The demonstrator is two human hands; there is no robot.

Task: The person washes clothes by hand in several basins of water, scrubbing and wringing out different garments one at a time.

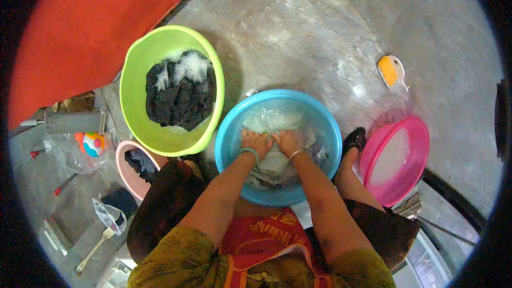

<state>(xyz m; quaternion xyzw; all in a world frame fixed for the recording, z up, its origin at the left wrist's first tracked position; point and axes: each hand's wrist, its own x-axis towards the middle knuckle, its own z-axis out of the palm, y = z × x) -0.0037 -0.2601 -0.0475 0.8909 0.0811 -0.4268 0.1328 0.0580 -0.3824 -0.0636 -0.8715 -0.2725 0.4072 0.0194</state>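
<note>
A blue plastic basin (236, 110) on the floor in front of me holds cloudy water and wet, pale cloth (274, 162). My left hand (256, 143), with a pale green band at its wrist, reaches palm down onto the cloth. Close beside it, my right hand (289, 143) wears a thin light bracelet and also rests on the cloth. The two thumbs nearly meet. Fingertips are partly lost in the water and fabric, so whether either hand grips the cloth is unclear. Darker fabric (320, 152) floats at the basin's right side.
Dark, sudsy clothes (180, 92) fill a lime-green tub (134, 100) at upper left. Below it stands a pale pink bucket (127, 168) with dark cloth. Right of my leg is a pink basin (420, 148) holding cloudy water. A yellow-and-white scrub brush (391, 73) lies on the tiles.
</note>
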